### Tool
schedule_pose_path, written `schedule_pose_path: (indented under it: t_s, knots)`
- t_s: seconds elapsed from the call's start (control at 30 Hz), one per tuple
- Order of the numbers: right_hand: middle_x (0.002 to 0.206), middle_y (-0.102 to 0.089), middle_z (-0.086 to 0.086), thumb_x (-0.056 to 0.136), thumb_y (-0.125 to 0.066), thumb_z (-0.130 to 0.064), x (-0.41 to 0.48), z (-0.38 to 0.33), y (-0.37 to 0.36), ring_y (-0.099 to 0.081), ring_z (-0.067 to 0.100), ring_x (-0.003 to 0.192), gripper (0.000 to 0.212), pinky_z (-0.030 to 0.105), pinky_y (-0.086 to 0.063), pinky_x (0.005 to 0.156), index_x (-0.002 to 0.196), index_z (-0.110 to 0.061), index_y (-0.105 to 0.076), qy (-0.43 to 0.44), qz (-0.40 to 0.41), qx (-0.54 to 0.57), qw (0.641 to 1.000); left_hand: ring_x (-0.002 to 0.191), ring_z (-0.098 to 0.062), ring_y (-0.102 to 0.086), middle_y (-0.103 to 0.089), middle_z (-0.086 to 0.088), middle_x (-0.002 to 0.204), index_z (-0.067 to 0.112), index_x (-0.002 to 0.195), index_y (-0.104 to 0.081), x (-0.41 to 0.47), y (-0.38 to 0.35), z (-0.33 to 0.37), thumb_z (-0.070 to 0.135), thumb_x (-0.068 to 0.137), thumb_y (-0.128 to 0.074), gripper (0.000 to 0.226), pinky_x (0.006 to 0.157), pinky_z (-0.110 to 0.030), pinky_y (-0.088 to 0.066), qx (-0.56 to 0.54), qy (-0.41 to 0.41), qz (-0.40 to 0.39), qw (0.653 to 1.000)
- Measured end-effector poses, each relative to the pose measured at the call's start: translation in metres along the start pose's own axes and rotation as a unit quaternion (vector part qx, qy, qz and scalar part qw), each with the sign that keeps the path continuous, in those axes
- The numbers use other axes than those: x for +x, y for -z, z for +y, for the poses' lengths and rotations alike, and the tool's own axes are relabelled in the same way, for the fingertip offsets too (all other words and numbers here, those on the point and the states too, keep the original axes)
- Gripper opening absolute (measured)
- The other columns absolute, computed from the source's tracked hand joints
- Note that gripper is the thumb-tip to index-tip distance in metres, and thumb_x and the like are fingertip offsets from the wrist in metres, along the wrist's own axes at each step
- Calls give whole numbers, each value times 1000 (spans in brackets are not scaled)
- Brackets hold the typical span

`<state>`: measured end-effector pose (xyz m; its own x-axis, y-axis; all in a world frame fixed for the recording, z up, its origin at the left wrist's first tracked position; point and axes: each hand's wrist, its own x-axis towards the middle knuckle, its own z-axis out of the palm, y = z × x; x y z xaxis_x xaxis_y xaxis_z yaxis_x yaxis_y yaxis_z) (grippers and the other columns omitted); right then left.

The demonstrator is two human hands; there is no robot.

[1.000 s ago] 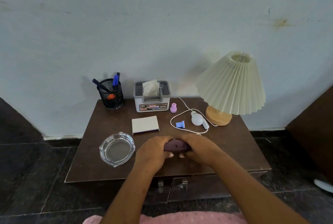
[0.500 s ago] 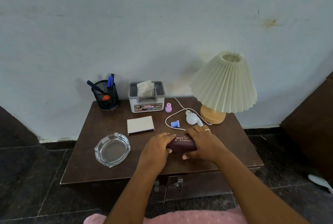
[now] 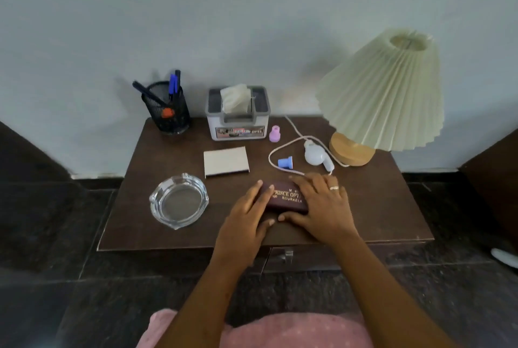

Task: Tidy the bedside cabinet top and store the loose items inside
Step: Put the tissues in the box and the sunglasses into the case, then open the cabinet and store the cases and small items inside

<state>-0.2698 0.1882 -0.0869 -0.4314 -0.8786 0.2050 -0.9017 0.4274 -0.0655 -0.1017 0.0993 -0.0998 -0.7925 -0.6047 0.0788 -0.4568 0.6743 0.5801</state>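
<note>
Flat near the front edge of the bedside cabinet top [image 3: 378, 207]: a maroon spectacle case [image 3: 286, 199] with gold lettering. Covered at its left end by the left hand [image 3: 246, 224] and at its right end by the right hand [image 3: 322, 207]. Each grip apart, fingers fairly straight on the lid, thumbs at the near side. To the left, a glass ashtray [image 3: 178, 200]. Behind, a white notepad [image 3: 226, 162], a blue cap [image 3: 285, 162] and a white cord [image 3: 269, 157]. Along the wall, a pen holder [image 3: 166, 109], a tissue box [image 3: 238, 120] and a pleated lamp [image 3: 384, 95].

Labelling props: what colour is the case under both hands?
Dark maroon case with gold lettering; head view.
</note>
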Motion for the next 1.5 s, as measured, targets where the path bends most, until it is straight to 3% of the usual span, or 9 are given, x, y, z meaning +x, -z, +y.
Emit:
schedule_pose_path:
  t_s: [0.13,0.23,0.33,0.43,0.7,0.83,0.97,1.33,1.5]
  knots:
    - [111,-59,4,69,-43,-81,-17,-6,-2,-51,28,103,77,41,-42,85,111,-19,-61,-103,132,72,983,138,-19,-37,-34,-2,152,21,145,-35,-3,-5,3,35,91,-55,59,104,-34,-41,4,26,66,997]
    - [103,-57,18,91,-32,-60,-38,-18,-6,-47,30,100,64,37,-31,89,102,-2,-58,-288,245,186,907,134,-23,-43,-40,-7,148,17,143,-38,-3,-7,6,32,89,-60,60,97,-34,-48,-2,49,87,995]
    - [100,-47,23,96,-38,-33,-60,-36,-20,-44,33,94,40,40,-32,88,101,5,-49,-542,360,305,695,132,-26,-46,-42,-11,145,16,142,-36,-3,-9,7,31,88,-61,62,96,-34,-49,16,49,92,994]
    - [107,-49,21,100,-39,-24,-82,-65,-42,-48,32,98,29,36,-35,85,110,2,-48,-707,262,419,506,131,-29,-46,-42,-15,144,15,142,-30,-4,-11,8,34,88,-58,64,96,-32,-47,33,45,108,993]
    - [108,-66,15,93,-43,-20,-94,-77,-63,-55,27,92,30,31,-38,79,108,-7,-66,-603,7,520,604,125,-23,-51,-55,-6,134,8,144,-33,-23,-24,20,34,92,-53,61,105,-44,-42,67,126,158,977]
    - [101,-60,9,92,-43,-20,-99,-53,-49,-54,19,82,23,32,-40,68,97,-12,-64,-503,-231,589,589,140,-20,-32,-43,-4,146,14,148,-27,-34,-25,27,30,96,-46,57,118,-37,-20,63,140,95,984]
    - [87,-56,-1,87,-49,-21,-119,-33,-26,-52,11,81,14,29,-41,72,91,-28,-61,-392,-428,485,654,144,-19,-25,-39,-4,150,9,142,-40,-57,-22,53,20,97,-44,46,118,-31,-17,20,194,58,979]
    - [88,-59,-19,48,-63,-56,-176,-13,10,-55,-4,76,43,16,-46,51,86,-37,-55,-295,-475,465,686,99,-24,-65,-69,-8,107,16,110,-67,-93,-49,114,21,89,-59,23,83,-33,-54,54,270,-131,952]
    - [127,-51,-2,85,-53,-57,-182,-6,16,-53,9,101,61,26,-43,81,135,-23,-43,-263,-512,443,688,97,-23,-65,-68,-8,104,11,105,-70,-94,-48,122,23,85,-66,24,88,-37,-55,8,293,-199,935]
